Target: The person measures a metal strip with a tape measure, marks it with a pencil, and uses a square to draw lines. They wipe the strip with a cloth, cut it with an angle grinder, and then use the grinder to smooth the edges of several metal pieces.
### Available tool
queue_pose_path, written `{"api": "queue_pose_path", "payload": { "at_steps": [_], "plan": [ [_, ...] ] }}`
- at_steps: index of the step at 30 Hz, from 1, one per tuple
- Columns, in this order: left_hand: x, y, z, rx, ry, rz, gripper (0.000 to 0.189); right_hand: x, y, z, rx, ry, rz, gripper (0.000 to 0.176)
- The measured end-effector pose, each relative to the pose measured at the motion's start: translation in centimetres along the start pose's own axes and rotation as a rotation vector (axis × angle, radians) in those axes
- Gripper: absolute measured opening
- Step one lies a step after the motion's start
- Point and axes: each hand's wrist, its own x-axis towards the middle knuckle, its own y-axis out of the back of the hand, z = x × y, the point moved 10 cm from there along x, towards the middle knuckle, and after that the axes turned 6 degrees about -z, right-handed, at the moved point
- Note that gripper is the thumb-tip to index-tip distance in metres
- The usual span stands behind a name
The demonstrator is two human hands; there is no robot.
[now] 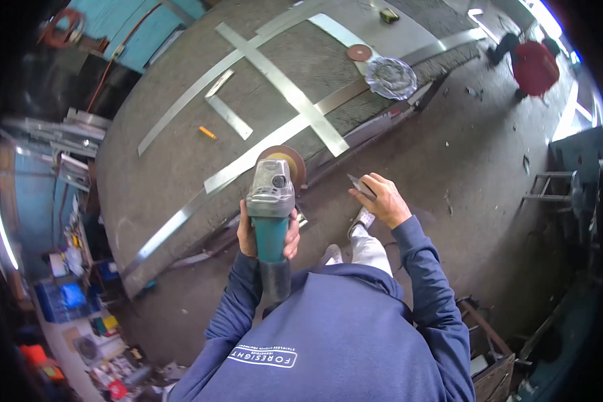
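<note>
My left hand (246, 233) is wrapped round the teal body of an angle grinder (272, 238). The grinder's brown disc (295, 161) points away from me, close to the near edge of the worktable. Between the fingertips of my right hand (387, 202) is a small pointed grey metal piece (362, 187), held above the floor to the right of the grinder. Flat metal strips (281, 77) lie crossed on the table beyond the grinder. A short bent metal piece (229, 117) and an orange pencil-like stick (208, 132) rest among them.
The large worktable (181, 161) has a worn grey top. On it are a spare disc (360, 53), a round plastic-wrapped bundle (390, 78) and a tape measure (388, 15). A red-topped stool (536, 68) and a small step (553, 187) stand right. Cluttered shelving (67, 295) is left.
</note>
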Motion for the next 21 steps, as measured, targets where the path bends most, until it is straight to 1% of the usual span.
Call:
{"api": "queue_pose_path", "payload": {
  "at_steps": [2,3,4,6,7,8,10,11,12,14,16,20,21],
  "plan": [
    [-3.5,-2.1,-1.4,-0.309,0.038,-0.187,0.097,-0.1,-1.3,-4.5,-0.268,0.144,0.039,0.025],
    [-5.4,-2.2,-1.9,-0.34,0.04,-0.177,0.098,-0.1,-2.5,-6.1,-0.342,0.207,-0.027,0.036],
    [-7.1,-2.7,-1.9,-0.352,0.0,-0.175,0.098,-0.2,-3.4,-7.6,-0.43,0.27,-0.018,0.037],
    [-10.0,-4.3,-3.4,-0.335,0.072,-0.209,0.099,-0.7,-4.7,-11.1,-0.518,0.387,-0.026,0.037],
    [-11.2,-4.6,-4.1,-0.33,0.061,-0.225,0.103,-1.2,-5.0,-13.0,-0.544,0.476,-0.007,0.032],
    [-12.2,-4.8,-4.2,-0.33,0.034,-0.235,0.103,-1.3,-5.4,-14.2,-0.555,0.499,-0.019,0.032],
    [-14.1,-5.2,-5.8,-0.262,0.092,-0.248,0.107,-2.1,-6.2,-16.9,-0.642,0.641,-0.015,0.026],
    [-14.9,-5.2,-6.2,-0.219,0.081,-0.261,0.109,-2.4,-6.6,-17.8,-0.689,0.684,0.006,0.023],
    [-15.5,-5.2,-6.4,-0.223,0.074,-0.263,0.109,-2.6,-6.8,-18.7,-0.695,0.711,0.009,0.02],
    [-16.2,-4.8,-6.8,-0.118,0.074,-0.22,0.109,-3.3,-6.9,-19.7,-0.701,0.739,0.014,0.019],
    [-16.5,-4.3,-7.1,-0.126,0.074,-0.231,0.108,-4.4,-7.0,-20.5,-0.702,0.765,0.003,0.017],
    [-16.2,-4.6,-5.9,-0.155,0.017,-0.245,0.109,-6.4,-6.8,-21.6,-0.733,0.841,0.007,0.014],
    [-16.0,-4.0,-5.6,-0.12,-0.003,-0.198,0.11,-7.1,-6.5,-22.1,-0.699,0.881,0.02,0.015]
  ]
}}
